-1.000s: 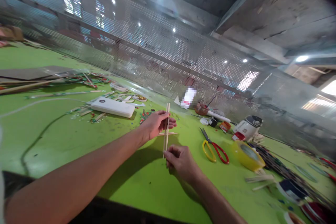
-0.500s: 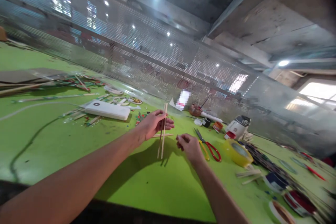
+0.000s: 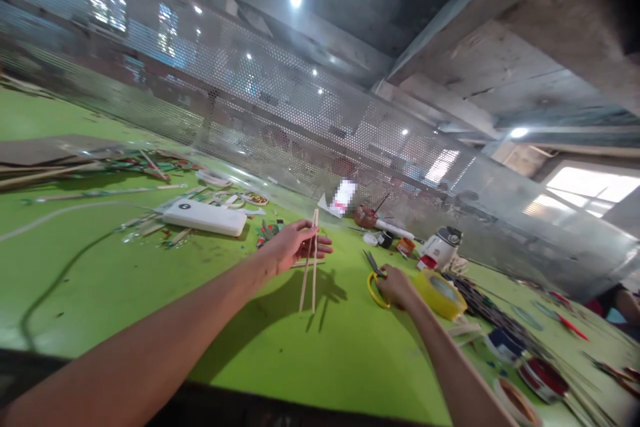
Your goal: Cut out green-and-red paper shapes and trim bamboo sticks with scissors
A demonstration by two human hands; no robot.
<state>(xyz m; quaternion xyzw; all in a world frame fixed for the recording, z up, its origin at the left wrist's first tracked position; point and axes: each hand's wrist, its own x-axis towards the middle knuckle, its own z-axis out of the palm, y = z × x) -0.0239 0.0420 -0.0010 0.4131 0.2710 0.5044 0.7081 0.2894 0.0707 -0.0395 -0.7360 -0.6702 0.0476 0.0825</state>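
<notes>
My left hand (image 3: 299, 245) holds two thin wooden sticks (image 3: 314, 280) near their upper ends, between thumb and fingers. The sticks meet at the top and spread apart downward over the green table (image 3: 260, 353). Another pale stick (image 3: 307, 263) lies on the table behind them. To the right, my right hand (image 3: 395, 285) is closed on the handles of the scissors (image 3: 374, 273). One yellow handle loop shows; the other is covered by the hand. The dark blades point away to the upper left.
A white power bank (image 3: 205, 216) with a cable lies at left, near decorated sticks. At right are yellow tape (image 3: 440, 293), a white device (image 3: 443, 247), paint jars (image 3: 505, 345) and a tape roll (image 3: 515, 400). A mesh screen (image 3: 280, 120) stands behind. A person's arm (image 3: 625, 300) shows far right.
My right hand has moved right, from beside the scissors onto their handles. My left hand still holds the two sticks, whose lower ends are now slightly farther apart.
</notes>
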